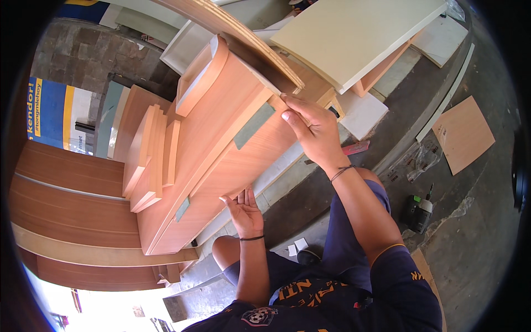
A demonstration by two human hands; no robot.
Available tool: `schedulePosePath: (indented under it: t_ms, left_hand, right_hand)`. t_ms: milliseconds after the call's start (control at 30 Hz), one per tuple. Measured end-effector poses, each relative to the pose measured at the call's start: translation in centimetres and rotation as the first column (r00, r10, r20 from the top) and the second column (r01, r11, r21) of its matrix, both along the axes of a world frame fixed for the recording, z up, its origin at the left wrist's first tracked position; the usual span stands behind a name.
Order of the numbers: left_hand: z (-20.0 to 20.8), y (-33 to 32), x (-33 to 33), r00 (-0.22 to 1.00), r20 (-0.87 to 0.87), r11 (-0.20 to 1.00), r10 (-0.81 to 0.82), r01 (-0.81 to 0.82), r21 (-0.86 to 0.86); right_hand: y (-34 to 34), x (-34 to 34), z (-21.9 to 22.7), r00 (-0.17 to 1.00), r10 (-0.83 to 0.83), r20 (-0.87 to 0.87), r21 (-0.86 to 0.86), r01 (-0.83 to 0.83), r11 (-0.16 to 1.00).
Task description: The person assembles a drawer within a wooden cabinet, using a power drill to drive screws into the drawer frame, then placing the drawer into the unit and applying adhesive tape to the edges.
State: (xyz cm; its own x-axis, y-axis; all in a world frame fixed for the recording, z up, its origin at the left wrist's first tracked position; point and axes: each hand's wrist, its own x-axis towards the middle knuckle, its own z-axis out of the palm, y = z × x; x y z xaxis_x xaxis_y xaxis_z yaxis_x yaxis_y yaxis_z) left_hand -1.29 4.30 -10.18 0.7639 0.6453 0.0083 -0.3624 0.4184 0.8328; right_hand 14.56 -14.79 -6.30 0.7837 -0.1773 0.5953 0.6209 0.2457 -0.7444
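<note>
A long wood-grain panel (232, 169) stands in front of me on the side of a wooden cabinet, with a grey-green patch (254, 126) near its upper right end and a smaller one (182, 209) near its lower left. At the panel's upper right corner, my right hand (313, 128) is closed on the edge, with the thumb on the near face and part of the fingers over the top. My left hand (245, 214) is palm up at the lower edge, fingers stretched and spread; whether it bears any weight I cannot tell.
Several narrow boards (145, 160) are stacked on the cabinet, beside a curved-edge piece (206, 74). A pale board (359, 36) lies at the back right. On the floor to the right are a cordless drill (419, 213), a square wood panel (463, 135) and clear plastic (425, 160).
</note>
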Motion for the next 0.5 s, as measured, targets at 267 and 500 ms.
schedulePosePath:
  t_ms: [267, 500]
  left_hand:
    - [-0.2, 0.8, -0.3, 1.0, -0.007, 1.0, -0.012, 0.012, -0.016]
    - [0.2, -0.3, 0.0, 1.0, -0.009, 1.0, 0.012, -0.012, 0.017]
  right_hand:
    - [-0.1, 0.0, 0.1, 0.999, 0.034, 0.003, 0.006, -0.034, 0.999]
    - [-0.7, 0.3, -0.2, 0.997, 0.08, 0.006, 0.011, -0.08, 0.997]
